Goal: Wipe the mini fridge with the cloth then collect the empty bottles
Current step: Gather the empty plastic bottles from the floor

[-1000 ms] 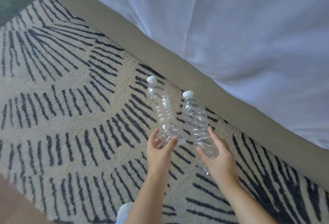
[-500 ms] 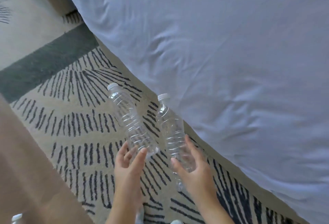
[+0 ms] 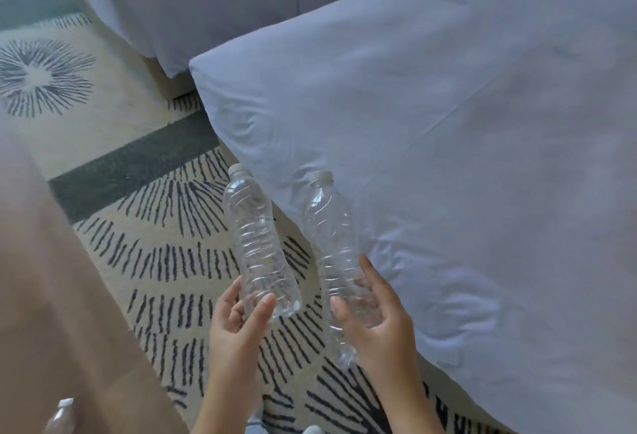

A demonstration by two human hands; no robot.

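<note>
Tilts up since 0.5 s ago, bringing more bed into sight. Grips the left bottle at its base in the left hand and the right bottle in the right hand, fingers curled round each, above the carpet. Shows no fridge or cloth. Looks midway through collecting, with a 3rd bottle seemingly left at lower left.

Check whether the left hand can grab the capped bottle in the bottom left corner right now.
Probably not yet. The left hand grips a bottle, so it is full; nothing seems to block the way to the corner bottle.
</note>
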